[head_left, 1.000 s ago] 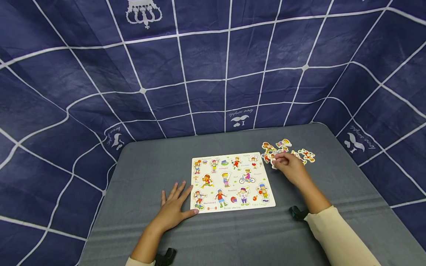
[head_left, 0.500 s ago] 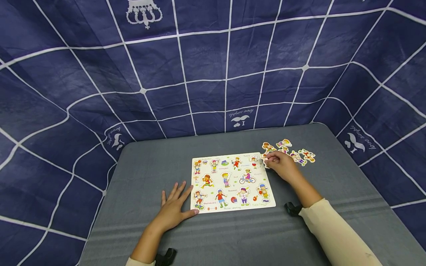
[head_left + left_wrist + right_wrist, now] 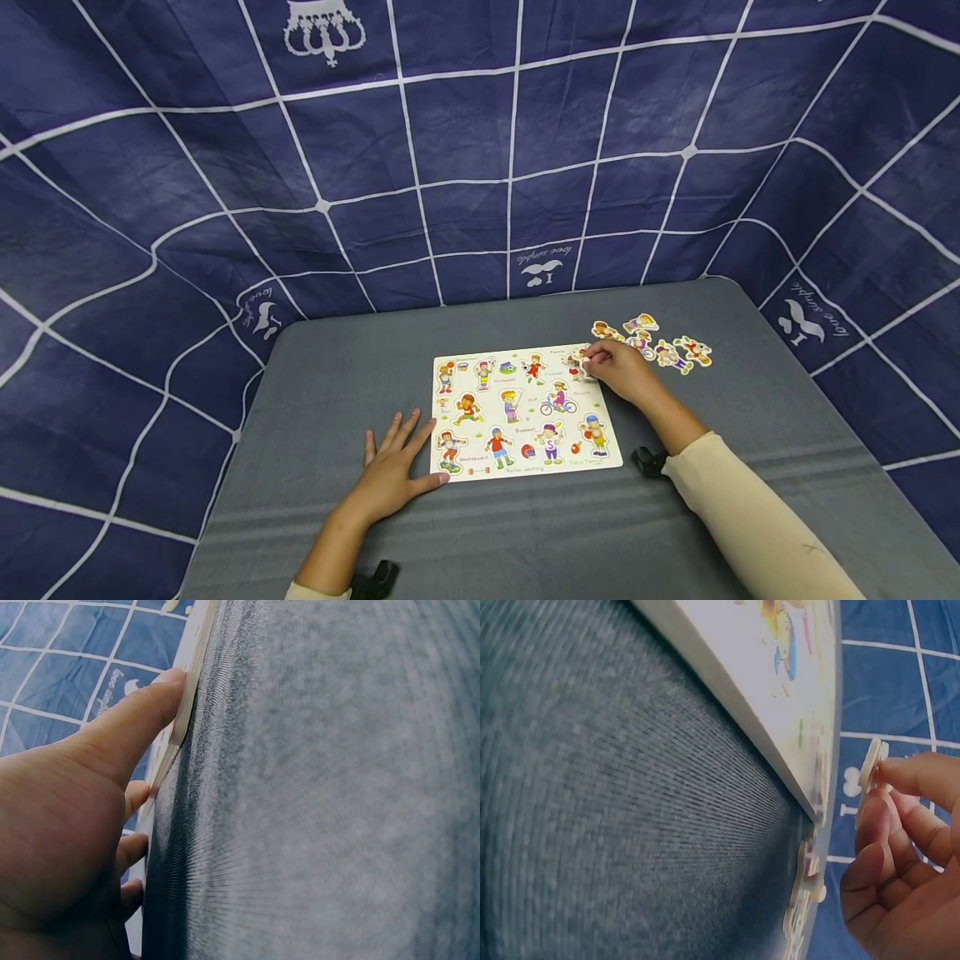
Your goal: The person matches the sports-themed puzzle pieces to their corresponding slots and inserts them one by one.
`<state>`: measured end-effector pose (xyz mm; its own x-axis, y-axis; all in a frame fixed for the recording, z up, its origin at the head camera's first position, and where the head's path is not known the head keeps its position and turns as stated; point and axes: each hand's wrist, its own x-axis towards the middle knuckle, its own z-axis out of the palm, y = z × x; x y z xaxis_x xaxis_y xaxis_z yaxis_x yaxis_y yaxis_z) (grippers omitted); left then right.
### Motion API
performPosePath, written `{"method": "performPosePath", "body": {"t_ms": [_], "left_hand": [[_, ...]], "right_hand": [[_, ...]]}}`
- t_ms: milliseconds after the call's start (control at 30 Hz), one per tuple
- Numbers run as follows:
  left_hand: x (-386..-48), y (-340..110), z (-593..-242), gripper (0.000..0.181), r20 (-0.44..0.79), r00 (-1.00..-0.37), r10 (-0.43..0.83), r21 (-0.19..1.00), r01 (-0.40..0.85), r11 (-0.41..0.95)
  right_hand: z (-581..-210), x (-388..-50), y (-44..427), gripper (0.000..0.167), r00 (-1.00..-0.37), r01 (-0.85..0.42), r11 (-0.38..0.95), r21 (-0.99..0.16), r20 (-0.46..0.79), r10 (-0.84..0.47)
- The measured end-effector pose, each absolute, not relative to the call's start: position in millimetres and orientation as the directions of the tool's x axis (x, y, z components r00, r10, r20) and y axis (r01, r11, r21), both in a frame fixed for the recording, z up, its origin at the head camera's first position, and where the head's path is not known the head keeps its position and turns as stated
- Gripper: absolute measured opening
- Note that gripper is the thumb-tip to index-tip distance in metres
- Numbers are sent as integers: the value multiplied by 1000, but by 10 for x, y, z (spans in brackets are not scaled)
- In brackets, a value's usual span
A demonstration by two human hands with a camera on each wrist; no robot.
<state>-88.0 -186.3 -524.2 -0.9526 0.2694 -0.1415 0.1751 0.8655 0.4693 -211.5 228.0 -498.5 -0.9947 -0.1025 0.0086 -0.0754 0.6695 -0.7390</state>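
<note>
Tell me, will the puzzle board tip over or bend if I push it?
The puzzle board lies flat on the table, so it would likely slide rather than tip. Its straight, solid-looking edge suggests it's stiff. The left hand, touching a corner, might slow it.

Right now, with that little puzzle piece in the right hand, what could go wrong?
The piece is only pinched in the right hand, so it might slip. The left hand touches the board only at its left side, so pressing on the right might shift it. The loose pieces lie close by and could get nudged.
</note>
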Motion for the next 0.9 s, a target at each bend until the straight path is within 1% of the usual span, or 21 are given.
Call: {"method": "performPosePath", "body": {"t_ms": [200,367,600,900], "left_hand": [[-878,-1863,-5241,94,-137,-953,269,474,175,863],[-879,-1867,-5248,94,-127,-955,268,474,179,862],[-882,-1875,-5261,95,-135,-955,265,465,175,868],[-879,-1868,-5241,94,-139,-954,265,476,171,863]], "right_hand": [[-5009,-2160,2236,15,-989,-85,692,-717,-22,-144],[-5023,-2199,2207,13,-985,-106,696,-711,-23,-174],[-5025,-2256,2165,12,-980,-133,730,-670,-21,-198],[-5040,-2297,2138,9,-978,-112,728,-676,-56,-203]]}}
